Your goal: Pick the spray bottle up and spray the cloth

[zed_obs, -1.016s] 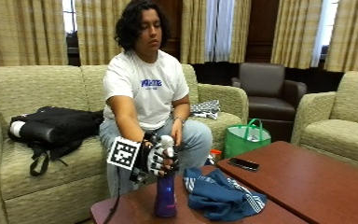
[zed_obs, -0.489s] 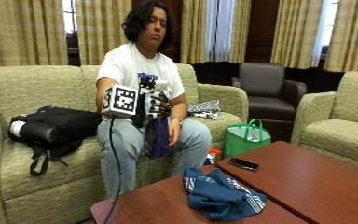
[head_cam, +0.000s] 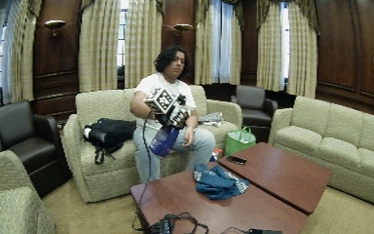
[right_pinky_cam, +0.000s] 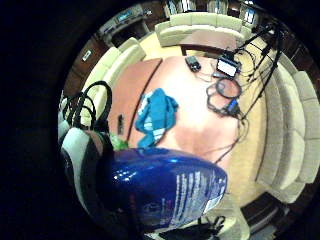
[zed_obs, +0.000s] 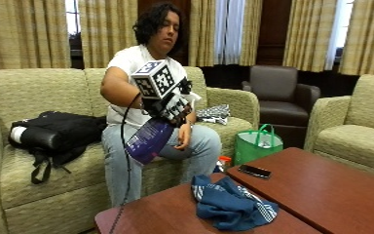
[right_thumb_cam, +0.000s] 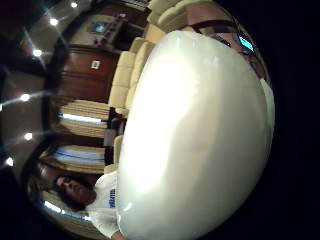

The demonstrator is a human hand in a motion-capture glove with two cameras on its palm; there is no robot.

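Spray bottle head: hidden behind the gloved right hand.
Bottle label print: too blurred to read in the little finger side palm view.
Thumb side palm view: mostly blocked by a white rounded surface.
Desk: cut off by the frame's lower edge.

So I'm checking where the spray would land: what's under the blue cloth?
The blue cloth lies bunched on the wooden table, near its edge. Bare tabletop shows all around it; whatever might sit beneath its folds is covered and cannot be seen.

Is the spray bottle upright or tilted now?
Tilted: the spray bottle hangs slanted from the gloved right hand, above the person's lap.
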